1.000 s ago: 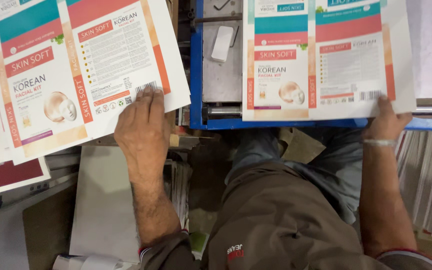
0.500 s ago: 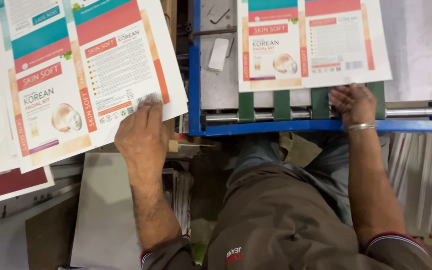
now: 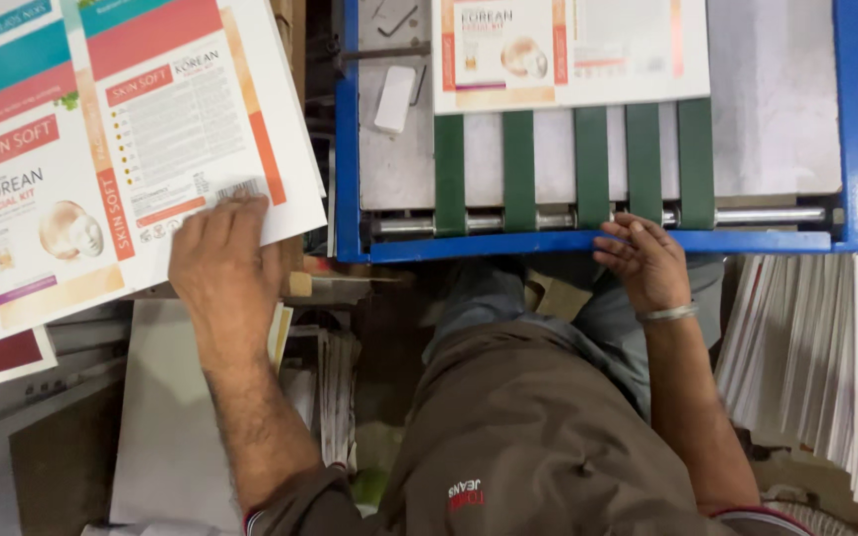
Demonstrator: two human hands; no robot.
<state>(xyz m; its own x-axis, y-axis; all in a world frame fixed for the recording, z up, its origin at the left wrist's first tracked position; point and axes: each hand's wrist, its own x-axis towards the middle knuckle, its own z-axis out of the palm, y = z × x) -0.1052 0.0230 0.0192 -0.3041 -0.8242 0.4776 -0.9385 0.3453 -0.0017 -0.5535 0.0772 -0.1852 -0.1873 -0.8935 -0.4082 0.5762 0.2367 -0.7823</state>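
While your left hand (image 3: 218, 268) lies flat with its fingers spread on the corner of the top printed carton sheet (image 3: 121, 149) in the pile at your left, your right hand (image 3: 644, 260) rests loosely curled and empty on the blue front edge of the feeder machine (image 3: 469, 246). Another printed sheet (image 3: 570, 50) lies far up on the green belts (image 3: 518, 169), well apart from your right hand. The small white block (image 3: 394, 97) beside it may be an eraser, but that is hard to tell.
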